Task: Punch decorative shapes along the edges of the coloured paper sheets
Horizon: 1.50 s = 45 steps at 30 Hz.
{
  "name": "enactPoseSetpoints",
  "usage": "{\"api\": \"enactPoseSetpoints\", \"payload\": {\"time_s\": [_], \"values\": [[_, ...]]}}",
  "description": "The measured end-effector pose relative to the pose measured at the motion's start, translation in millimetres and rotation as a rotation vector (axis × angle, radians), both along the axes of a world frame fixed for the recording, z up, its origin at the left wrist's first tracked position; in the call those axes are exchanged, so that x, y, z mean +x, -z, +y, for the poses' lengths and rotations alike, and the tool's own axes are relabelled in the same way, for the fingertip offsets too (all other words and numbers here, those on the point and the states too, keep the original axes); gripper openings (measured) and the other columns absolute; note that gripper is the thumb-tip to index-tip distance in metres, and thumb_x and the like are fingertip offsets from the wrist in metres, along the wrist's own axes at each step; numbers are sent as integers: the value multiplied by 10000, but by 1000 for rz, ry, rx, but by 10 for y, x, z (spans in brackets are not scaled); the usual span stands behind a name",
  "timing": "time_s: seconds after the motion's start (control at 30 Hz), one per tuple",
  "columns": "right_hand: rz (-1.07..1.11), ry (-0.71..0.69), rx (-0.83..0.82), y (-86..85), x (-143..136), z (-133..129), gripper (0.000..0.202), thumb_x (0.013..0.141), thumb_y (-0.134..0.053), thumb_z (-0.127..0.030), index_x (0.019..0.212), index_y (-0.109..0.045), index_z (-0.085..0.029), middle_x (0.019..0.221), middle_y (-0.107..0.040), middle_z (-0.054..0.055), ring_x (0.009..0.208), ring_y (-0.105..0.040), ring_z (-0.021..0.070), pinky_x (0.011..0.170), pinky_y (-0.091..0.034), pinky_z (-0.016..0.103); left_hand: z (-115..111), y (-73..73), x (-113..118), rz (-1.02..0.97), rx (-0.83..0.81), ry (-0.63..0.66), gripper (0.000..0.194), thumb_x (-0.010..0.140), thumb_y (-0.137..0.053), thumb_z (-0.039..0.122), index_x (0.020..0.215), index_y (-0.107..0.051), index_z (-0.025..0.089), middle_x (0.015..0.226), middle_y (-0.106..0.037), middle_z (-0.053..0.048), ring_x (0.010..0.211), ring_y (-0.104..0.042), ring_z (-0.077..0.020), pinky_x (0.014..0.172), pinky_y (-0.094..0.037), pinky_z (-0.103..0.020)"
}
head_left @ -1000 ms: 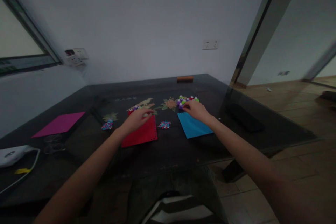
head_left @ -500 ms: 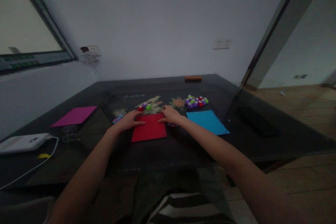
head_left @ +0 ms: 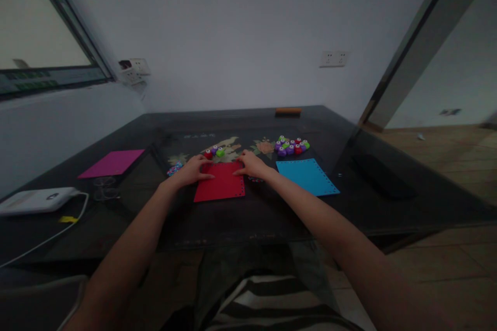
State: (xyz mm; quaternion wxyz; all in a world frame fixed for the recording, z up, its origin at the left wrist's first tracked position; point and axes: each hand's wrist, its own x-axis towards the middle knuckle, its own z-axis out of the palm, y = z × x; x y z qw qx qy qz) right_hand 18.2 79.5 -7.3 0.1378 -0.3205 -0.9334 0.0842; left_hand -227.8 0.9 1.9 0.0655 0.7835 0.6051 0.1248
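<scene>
Found parted and uncurled, with nothing visibly clasped: fingers of both hands. Placed at the far-left corner of the red hole-edged sheet (head_left: 219, 186), thumb laid inward on its surface: left hand (head_left: 190, 169). Placed at the far-right corner, thumb likewise inward: right hand (head_left: 252, 164). Pressing or merely touching: cannot be told.

Changed within the last second: right hand brought across from the larger cluster of eyeball toys (head_left: 291, 149), beyond and right of the red sheet; left hand shifted from over that sheet to its left edge. Judged to centre the work on this one sheet, lying flat on the dark table (head_left: 233, 222).

Noted just beyond it, near left fingertips: three eyeball toys (head_left: 214, 150). Noted left of it, partly behind left hand: multicoloured speckled item (head_left: 174, 168), not identifiable. Noted apart, to its right, untouched: blue hole-edged sheet (head_left: 306, 177). Noted well to its left: magenta sheet (head_left: 112, 163).
</scene>
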Motion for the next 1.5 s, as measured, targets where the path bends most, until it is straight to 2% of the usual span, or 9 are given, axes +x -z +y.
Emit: {"api": "enactPoseSetpoints", "payload": {"time_s": [0.23,0.4,0.57,0.67,0.97,1.13,1.27,1.37,1.5], "values": [[86,14,-51,17,-1,6,580,663,-742,-443,1113,-583,-112,1099,-556,151,1017,-531,258,833,-422,340,-22,-44,44,-77,50,-6,489,634,-686,475,1010,-595,177,1104,-571,-115,1061,-522,-277,937,-400,-392],[98,26,-66,2,-7,-20,534,667,-745,-412,1079,-580,-114,1084,-558,146,995,-541,248,828,-423,338,-29,-73,58,-133,73,15,385,671,-651,345,1011,-563,187,1130,-595,-102,1041,-550,-259,913,-407,-365],[130,47,-78,19,-5,-19,543,644,-761,-397,1066,-544,-132,1039,-578,120,976,-545,242,801,-428,337,-34,-94,25,-150,80,-99,334,725,-589,338,1025,-580,191,937,-656,-48,777,-600,-205,715,-444,-301],[135,24,-56,39,1,-9,554,651,-755,-399,1088,-539,-137,1062,-579,125,995,-544,246,808,-427,339,-29,-110,2,-149,93,-124,315,723,-588,351,992,-616,191,879,-665,-37,722,-595,-191,663,-432,-279],[87,44,17,4,28,-98,489,700,-719,-424,1086,-588,-154,1072,-580,119,1002,-556,242,802,-438,327,-18,-97,-27,-106,59,-98,386,732,-581,331,1094,-639,211,1074,-675,-62,854,-623,-218,767,-462,-314],[109,64,-9,-21,32,-128,472,678,-736,-420,1049,-574,-176,1105,-552,94,960,-566,219,779,-446,316,-9,-75,-46,-81,68,-87,387,737,-571,330,1092,-637,192,1086,-659,-81,954,-601,-235,857,-450,-345],[135,63,-41,-7,11,-100,479,662,-748,-392,1028,-542,-165,1064,-570,93,973,-562,229,769,-445,321,-15,-92,-28,-87,118,-44,329,718,-583,343,1003,-652,194,1043,-650,-86,972,-586,-240,905,-425,-372],[149,63,-70,9,-11,-81,504,648,-754,-373,1039,-524,-155,1070,-589,113,991,-562,251,764,-442,329,-21,-109,-15,-135,155,-59,250,696,-600,354,884,-651,197,987,-646,-77,937,-587,-237,885,-430,-372],[178,78,-138,-9,-16,-103,517,640,-750,-308,1076,-509,-172,1036,-622,102,937,-586,250,719,-436,320,-15,-125,-14,-266,116,-160,216,701,-585,393,776,-613,192,832,-653,-48,775,-594,-207,747,-460,-327]]}}
